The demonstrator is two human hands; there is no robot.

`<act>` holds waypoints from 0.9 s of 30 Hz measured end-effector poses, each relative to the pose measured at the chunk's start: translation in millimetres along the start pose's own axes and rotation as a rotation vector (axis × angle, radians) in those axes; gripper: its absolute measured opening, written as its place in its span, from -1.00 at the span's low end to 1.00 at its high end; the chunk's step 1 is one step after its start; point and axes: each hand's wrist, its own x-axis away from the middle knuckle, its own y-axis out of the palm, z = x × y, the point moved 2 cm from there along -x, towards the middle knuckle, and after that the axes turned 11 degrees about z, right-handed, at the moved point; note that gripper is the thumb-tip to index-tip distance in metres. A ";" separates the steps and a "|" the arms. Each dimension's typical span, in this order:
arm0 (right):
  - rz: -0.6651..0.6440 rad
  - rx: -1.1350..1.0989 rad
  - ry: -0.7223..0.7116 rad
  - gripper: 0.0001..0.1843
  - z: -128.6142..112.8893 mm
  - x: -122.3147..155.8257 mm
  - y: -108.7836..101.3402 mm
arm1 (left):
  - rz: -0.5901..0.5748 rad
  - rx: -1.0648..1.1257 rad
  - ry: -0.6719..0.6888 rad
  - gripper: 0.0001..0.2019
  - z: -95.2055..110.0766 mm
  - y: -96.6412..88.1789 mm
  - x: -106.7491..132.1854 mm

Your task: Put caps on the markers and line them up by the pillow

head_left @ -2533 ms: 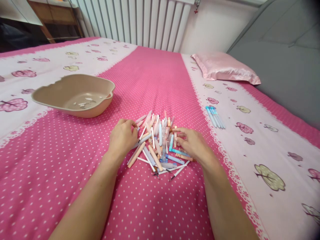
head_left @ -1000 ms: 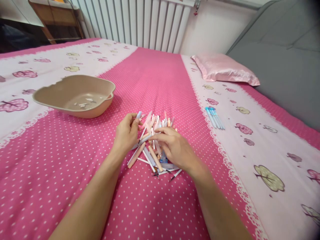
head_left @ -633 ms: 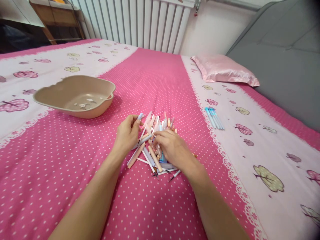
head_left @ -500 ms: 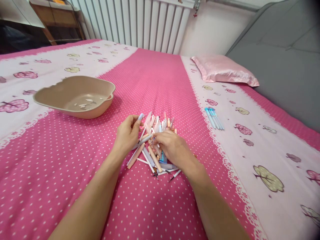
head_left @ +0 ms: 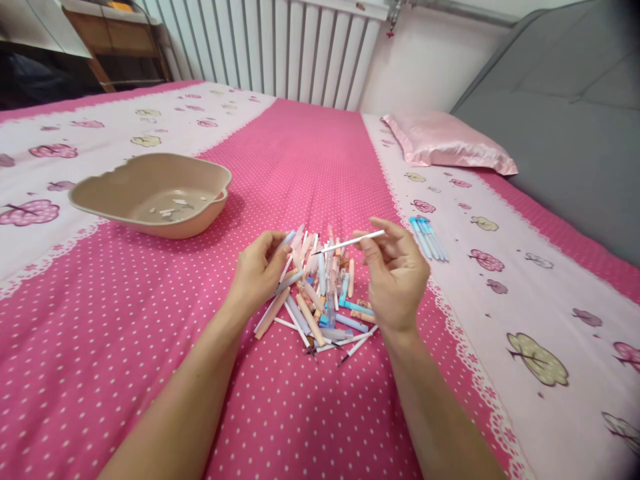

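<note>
A heap of pen parts (head_left: 320, 293) in pink, blue, peach and white lies on the pink dotted bedspread (head_left: 310, 167) in front of me. My right hand (head_left: 397, 277) is raised above the heap's right side and pinches a thin white pen refill (head_left: 350, 242), which points left. My left hand (head_left: 257, 270) rests at the heap's left edge, fingers curled around a pale blue pen barrel (head_left: 286, 241).
A beige plastic basin (head_left: 150, 193) with a few scraps inside sits to the left. A small row of blue pens (head_left: 430, 235) lies on the pale strip to the right. A pink pillow (head_left: 447, 143) and grey headboard (head_left: 560, 120) are beyond; a radiator (head_left: 280, 47) stands at the back.
My right hand has lifted out of the heap and moved right, now holding a white refill up in the air. The left hand stays at the heap with the blue barrel.
</note>
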 end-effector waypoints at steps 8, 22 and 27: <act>0.212 0.052 0.056 -0.64 9.9 -10.6 -9.6 | -0.129 -0.094 0.213 -0.84 14.9 0.2 4.8; 0.234 -0.036 0.146 -0.71 -0.4 -6.5 -6.5 | -0.193 -0.133 0.285 -0.85 19.2 1.7 7.9; 0.232 -0.046 0.136 -0.73 -0.1 -6.3 -5.8 | -0.204 -0.133 0.310 -0.85 18.6 2.3 7.9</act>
